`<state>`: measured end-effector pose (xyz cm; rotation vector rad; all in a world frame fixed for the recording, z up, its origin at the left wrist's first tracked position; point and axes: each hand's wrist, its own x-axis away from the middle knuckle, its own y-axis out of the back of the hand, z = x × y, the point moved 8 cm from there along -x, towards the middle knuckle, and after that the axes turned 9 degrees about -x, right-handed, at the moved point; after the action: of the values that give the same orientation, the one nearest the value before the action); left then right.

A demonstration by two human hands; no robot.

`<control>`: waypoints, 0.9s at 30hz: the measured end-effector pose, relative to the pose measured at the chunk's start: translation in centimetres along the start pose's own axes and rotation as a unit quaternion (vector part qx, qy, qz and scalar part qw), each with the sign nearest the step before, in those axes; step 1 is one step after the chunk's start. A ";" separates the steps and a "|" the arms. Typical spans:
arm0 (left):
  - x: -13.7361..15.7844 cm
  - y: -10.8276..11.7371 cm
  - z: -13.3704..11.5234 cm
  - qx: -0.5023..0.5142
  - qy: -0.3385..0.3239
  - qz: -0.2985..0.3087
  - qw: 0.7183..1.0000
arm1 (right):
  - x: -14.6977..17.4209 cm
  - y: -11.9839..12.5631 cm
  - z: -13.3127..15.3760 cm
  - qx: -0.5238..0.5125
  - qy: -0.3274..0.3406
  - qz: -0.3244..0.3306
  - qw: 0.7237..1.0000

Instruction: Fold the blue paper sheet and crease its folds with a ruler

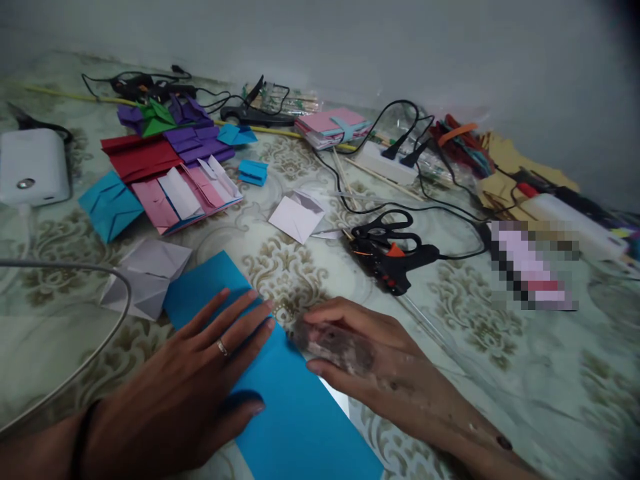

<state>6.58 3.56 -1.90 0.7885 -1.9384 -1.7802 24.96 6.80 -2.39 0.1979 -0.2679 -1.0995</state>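
Note:
A sheet of blue paper lies lengthwise before me, reaching the bottom edge of the view. My left hand rests flat on it, fingers stretched and thumb apart. At the sheet's right edge is my right hand, with thumb and forefinger apart. A grey smear covers its other fingers, so I cannot tell whether they grip anything. A bit of white shows beside the sheet under the right thumb. Left of the sheet lies a folded grey-white paper; a small white envelope lies beyond it.
A black glue gun and scissors lie ahead to the right. Folded coloured papers spread at the back left, near a white device. A cable loops at left. Cords run from a white power strip.

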 end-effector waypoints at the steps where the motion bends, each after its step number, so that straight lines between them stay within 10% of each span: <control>1: 0.0 -0.2 -0.1 0.006 -0.008 0.007 1.000 | 0.0 -0.1 0.4 0.015 0.027 0.001 1.000; 10: 0.2 -0.8 -0.3 0.016 -0.039 0.029 0.999 | -0.2 -1.1 1.5 0.018 0.166 0.009 0.986; 27: 0.0 -0.6 -0.1 0.017 -0.039 0.031 0.999 | 0.4 -0.9 2.7 0.019 0.121 0.042 0.992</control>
<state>6.74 3.42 -2.46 0.6706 -2.0253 -1.7711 23.49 5.96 -0.01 0.3476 -0.0790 -0.9760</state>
